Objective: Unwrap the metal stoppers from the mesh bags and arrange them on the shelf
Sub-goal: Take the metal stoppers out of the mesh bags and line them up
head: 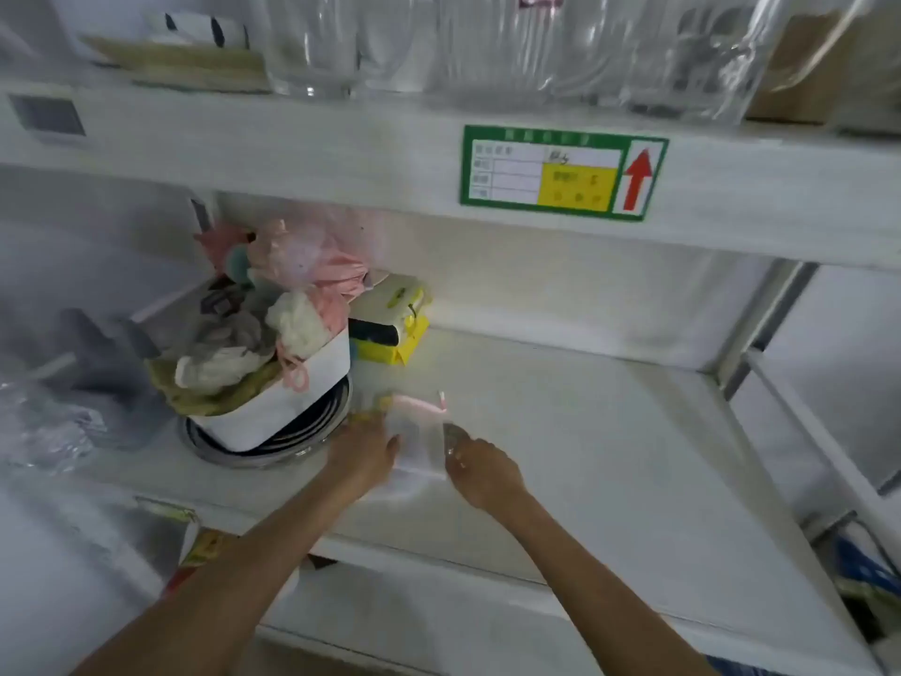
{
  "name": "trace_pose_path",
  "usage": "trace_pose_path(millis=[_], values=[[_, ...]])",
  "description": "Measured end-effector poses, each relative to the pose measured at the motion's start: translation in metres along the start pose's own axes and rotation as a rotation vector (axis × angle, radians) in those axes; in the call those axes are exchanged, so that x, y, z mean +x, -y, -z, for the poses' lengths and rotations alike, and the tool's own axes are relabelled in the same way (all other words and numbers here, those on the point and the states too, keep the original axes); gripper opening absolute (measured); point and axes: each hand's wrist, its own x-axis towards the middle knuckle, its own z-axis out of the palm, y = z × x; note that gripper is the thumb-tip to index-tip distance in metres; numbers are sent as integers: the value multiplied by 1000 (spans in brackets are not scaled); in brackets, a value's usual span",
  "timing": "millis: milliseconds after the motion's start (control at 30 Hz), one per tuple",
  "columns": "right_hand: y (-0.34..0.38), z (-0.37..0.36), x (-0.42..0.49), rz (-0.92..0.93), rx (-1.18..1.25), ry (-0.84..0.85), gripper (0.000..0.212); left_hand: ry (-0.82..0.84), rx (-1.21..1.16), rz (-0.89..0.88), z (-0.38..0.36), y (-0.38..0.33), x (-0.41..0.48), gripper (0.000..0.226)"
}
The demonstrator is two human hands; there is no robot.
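A pale, see-through mesh bag (418, 448) with a pink drawstring at its top lies on the white shelf (609, 431), between my two hands. My left hand (365, 456) grips the bag's left side. My right hand (480, 463) pinches a small shiny metal stopper (452, 437) at the bag's right edge. The picture is blurred, so I cannot tell whether the stopper is inside the mesh or just out of it.
A white tub (273, 397) heaped with pink and cream cloth bags sits on a metal ring to the left. Yellow and black packets (395, 324) lie behind it. Glass jars (487, 41) stand on the upper shelf above a green label (563, 170).
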Motion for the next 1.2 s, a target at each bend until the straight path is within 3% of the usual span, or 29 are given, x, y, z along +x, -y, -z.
trace_pose_path(millis=[200,367,467,667,767,833,900,1033,1200], values=[[7,-31,50,-172,62,-21,55,88,-100,36,-26,12,32,68],[8,-52,79,-293,71,-45,75,146,-324,90,-42,23,46,87],[13,-56,88,-303,108,-79,96,209,-405,109,-39,22,56,95],[7,-48,101,-395,220,7,85,320,-673,94,-35,21,69,91],[5,-45,100,-397,386,17,72,228,-811,111,-41,19,68,79],[6,-43,96,-378,568,13,77,166,-862,97,-46,16,67,73],[7,-43,92,-361,605,-19,79,158,-953,81,-47,15,67,74],[11,-51,82,-375,624,-133,51,131,-1102,101,-45,14,61,87],[14,-54,71,-354,776,-177,53,57,-1252,202,-42,5,47,47]])
